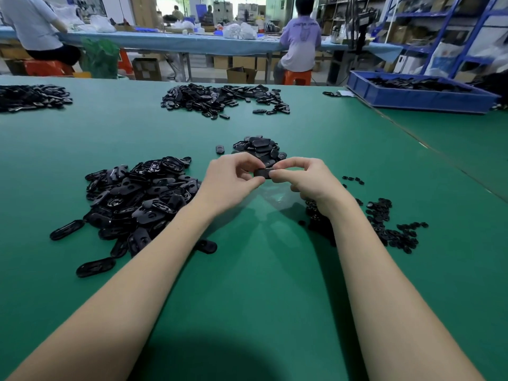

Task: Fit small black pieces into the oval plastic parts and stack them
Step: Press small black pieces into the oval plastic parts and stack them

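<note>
The fingers (248, 179) of the left hand (229, 182) and those of the right hand (303, 178) curl in from either side and pinch one oval plastic part (262, 172) between them, held above the green table (261, 284) and not touching it. Whether a small black piece is already seated in that part I cannot tell: the fingertips cover most of it and black sits on black. The likeliest fault from here, as I judge it, is a piece pressed in crooked or only half home, because the pinch hides the seat from the eye; a slip of the thumbs could also flick the piece away onto the table. Just beyond the fingers lies the pile of finished parts (259, 148), loosely heaped; adding another carelessly could send some sliding off. To the left of the fingers, and nearer, spreads the heap of unfilled oval parts (140, 196). To the right of them, and nearer, the small black pieces (384, 221) lie scattered, partly hidden behind the right wrist. The far pile (222, 99) beyond the fingers is too blurred to sort.
</note>
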Demonstrator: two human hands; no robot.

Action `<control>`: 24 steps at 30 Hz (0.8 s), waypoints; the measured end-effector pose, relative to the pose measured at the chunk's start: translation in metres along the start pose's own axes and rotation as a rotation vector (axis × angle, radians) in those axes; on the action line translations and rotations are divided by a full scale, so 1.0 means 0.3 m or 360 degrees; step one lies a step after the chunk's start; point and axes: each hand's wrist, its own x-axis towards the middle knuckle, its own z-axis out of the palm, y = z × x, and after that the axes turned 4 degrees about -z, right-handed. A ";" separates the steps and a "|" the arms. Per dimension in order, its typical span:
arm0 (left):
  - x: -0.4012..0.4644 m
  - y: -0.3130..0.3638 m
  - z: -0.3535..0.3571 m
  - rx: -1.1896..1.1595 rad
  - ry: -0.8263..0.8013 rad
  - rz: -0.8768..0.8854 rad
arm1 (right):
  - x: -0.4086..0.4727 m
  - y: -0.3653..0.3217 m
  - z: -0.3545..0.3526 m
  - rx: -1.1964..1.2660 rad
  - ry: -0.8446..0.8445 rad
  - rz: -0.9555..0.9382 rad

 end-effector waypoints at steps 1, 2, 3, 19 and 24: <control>0.000 -0.002 0.003 0.0090 0.0017 0.0070 | 0.000 0.001 -0.005 -0.0038 -0.0029 0.0034; 0.002 -0.006 0.011 0.0168 0.0032 0.0119 | -0.001 0.005 -0.007 -0.0064 -0.0043 0.0061; 0.007 -0.011 0.018 0.0224 0.0058 0.0140 | -0.001 0.009 -0.009 -0.0078 -0.0035 0.0079; 0.259 -0.052 0.125 0.0532 0.0291 -0.0372 | -0.002 0.022 -0.035 -0.0070 -0.0080 0.0112; 0.207 -0.033 0.074 0.0247 0.0321 -0.0299 | -0.007 0.011 -0.036 -0.0098 -0.0130 0.0084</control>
